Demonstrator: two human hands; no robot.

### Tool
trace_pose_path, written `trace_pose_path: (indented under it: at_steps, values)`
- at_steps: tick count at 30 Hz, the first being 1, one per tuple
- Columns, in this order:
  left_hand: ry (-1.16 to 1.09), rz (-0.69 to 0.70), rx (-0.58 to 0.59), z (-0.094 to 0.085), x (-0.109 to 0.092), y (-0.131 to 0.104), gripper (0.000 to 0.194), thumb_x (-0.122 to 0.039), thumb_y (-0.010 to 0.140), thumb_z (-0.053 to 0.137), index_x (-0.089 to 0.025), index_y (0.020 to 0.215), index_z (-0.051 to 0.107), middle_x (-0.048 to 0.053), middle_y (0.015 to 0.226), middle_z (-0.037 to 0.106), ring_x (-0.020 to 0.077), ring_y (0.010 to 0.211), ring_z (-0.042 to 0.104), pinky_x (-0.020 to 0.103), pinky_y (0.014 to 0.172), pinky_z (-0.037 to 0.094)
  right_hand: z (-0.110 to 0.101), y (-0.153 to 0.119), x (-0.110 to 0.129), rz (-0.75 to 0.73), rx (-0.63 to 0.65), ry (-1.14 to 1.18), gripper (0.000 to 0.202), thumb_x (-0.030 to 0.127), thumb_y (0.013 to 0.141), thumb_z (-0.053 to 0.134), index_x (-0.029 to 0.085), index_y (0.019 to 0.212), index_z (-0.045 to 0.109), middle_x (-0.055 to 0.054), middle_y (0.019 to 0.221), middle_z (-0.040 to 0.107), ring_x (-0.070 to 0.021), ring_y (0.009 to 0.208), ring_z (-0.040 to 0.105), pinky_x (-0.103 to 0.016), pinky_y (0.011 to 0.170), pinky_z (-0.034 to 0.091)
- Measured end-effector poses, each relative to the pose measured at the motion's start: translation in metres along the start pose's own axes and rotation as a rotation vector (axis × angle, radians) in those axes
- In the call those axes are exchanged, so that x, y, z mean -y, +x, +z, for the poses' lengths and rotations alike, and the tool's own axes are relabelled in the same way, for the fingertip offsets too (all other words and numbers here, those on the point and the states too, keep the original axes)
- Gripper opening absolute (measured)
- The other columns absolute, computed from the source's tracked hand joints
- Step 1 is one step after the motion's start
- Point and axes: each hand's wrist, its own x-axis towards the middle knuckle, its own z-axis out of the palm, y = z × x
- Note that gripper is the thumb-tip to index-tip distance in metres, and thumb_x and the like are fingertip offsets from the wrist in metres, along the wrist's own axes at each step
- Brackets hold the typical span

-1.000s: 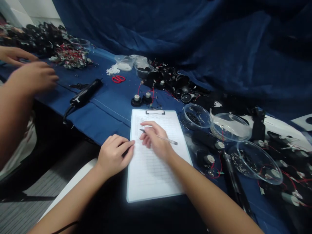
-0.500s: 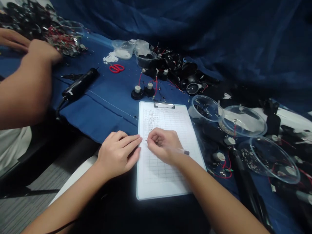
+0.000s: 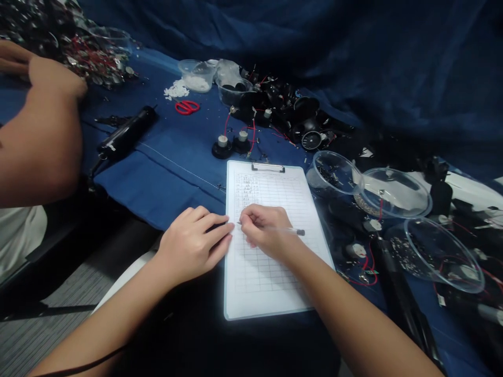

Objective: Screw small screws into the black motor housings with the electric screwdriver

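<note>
A clipboard (image 3: pixel 271 309) with a ruled paper form (image 3: pixel 275 277) lies partly over the table's front edge. Handwriting fills rows of its left columns near the top. My right hand (image 3: pixel 267 230) rests on the form, its fingers pinched round a pen (image 3: pixel 300 232) with a clear barrel and a dark end; the tip is at the left column. My left hand (image 3: pixel 196 241) lies with its fingers stretched out, fingertips touching the clipboard's left edge. Just beyond the clip (image 3: pixel 268 167) stand two black round parts (image 3: pixel 222 148) with white motors and red wires.
Red-handled scissors (image 3: pixel 187 107) and a black power screwdriver (image 3: pixel 128 133) lie on the blue cloth (image 3: pixel 168 162). Clear tubs (image 3: pixel 334 173) of small parts stand at right, black parts (image 3: pixel 306 110) behind. Another person's arm (image 3: pixel 47 131) reaches in at left, near a red-wired heap (image 3: pixel 94 60).
My right hand and the pen have shifted slightly on the form, the pen's rear end moving up. The other person's arm has moved a little left. My left hand stays at the clipboard's edge.
</note>
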Motion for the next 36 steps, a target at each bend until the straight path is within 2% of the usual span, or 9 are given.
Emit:
trace_pose_path:
  at_steps: [4, 9, 15, 27, 36]
  values:
    - [-0.003, -0.003, 0.003, 0.0001, 0.0009, -0.0001, 0.018, -0.022, 0.096, 0.068, -0.020, 0.110, 0.078, 0.006, 0.105, 0.080, 0.0229, 0.082, 0.062, 0.039, 0.067, 0.044, 0.0002, 0.0021, 0.0001, 0.054, 0.014, 0.031, 0.017, 0.019, 0.089, 0.055, 0.021, 0.073, 0.062, 0.007, 0.049, 0.060, -0.0091, 0.046, 0.059, -0.022, 0.056, 0.046]
    - [-0.013, -0.002, 0.006, 0.0003, 0.0010, -0.0002, 0.019, -0.021, 0.095, 0.068, -0.019, 0.111, 0.078, 0.007, 0.106, 0.080, 0.0230, 0.082, 0.062, 0.040, 0.067, 0.045, -0.0009, 0.0029, 0.0012, 0.022, 0.021, 0.007, 0.018, 0.016, 0.087, 0.055, 0.021, 0.071, 0.063, 0.007, 0.049, 0.061, -0.0092, 0.047, 0.060, -0.022, 0.058, 0.046]
    - [-0.021, -0.011, 0.011, -0.0002, 0.0007, 0.0000, 0.020, -0.021, 0.095, 0.068, -0.020, 0.112, 0.078, 0.007, 0.106, 0.080, 0.0228, 0.082, 0.062, 0.040, 0.066, 0.045, -0.0051, -0.0036, -0.0019, -0.009, -0.071, 0.001, 0.016, 0.017, 0.087, 0.057, 0.021, 0.073, 0.064, 0.006, 0.051, 0.063, -0.0100, 0.047, 0.062, -0.023, 0.057, 0.047]
    - [-0.020, -0.010, 0.014, -0.0002, 0.0008, -0.0001, 0.020, -0.020, 0.092, 0.071, -0.021, 0.111, 0.078, 0.006, 0.106, 0.080, 0.0229, 0.082, 0.063, 0.039, 0.066, 0.045, -0.0024, -0.0039, -0.0041, -0.046, -0.018, -0.063, 0.019, 0.018, 0.090, 0.056, 0.021, 0.073, 0.064, 0.007, 0.051, 0.059, -0.0080, 0.049, 0.057, -0.022, 0.057, 0.044]
    - [-0.011, -0.005, 0.013, -0.0001, 0.0011, -0.0003, 0.018, -0.022, 0.095, 0.069, -0.020, 0.110, 0.078, 0.006, 0.106, 0.080, 0.0231, 0.083, 0.063, 0.040, 0.067, 0.045, -0.0003, -0.0040, -0.0033, -0.053, -0.073, -0.142, 0.020, 0.017, 0.088, 0.056, 0.021, 0.069, 0.062, 0.007, 0.049, 0.055, -0.0085, 0.049, 0.052, -0.024, 0.059, 0.039]
